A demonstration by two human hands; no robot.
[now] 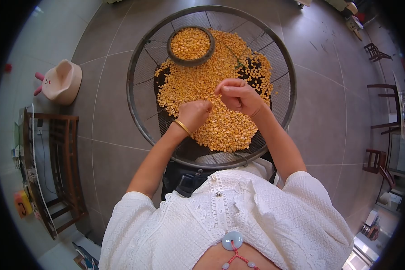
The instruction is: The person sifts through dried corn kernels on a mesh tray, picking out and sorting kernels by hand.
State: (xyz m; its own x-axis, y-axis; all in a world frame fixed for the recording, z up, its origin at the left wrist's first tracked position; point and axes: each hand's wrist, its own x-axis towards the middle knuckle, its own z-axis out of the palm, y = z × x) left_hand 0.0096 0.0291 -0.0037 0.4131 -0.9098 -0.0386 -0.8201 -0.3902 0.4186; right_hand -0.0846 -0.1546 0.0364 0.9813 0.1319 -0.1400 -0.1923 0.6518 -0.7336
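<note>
Yellow corn kernels (225, 130) lie heaped on a large round mesh sieve (133, 110) with a dark rim. Just above the heap, my left hand (195, 114), with a gold bangle at the wrist, is curled into a fist. To its right and slightly farther out, my right hand (240, 95) has its fingers bent and pressed together in a pinch. Whatever either hand holds is too small or hidden to make out. A dark round bowl (170, 48) full of kernels (190, 43) rests on the far left part of the sieve.
Grey floor tiles (108, 103) surround the sieve. On the left stand a pale child's seat (66, 83) with pink ears and a dark wooden chair frame (72, 157). More dark wooden chairs (387, 105) line the right side.
</note>
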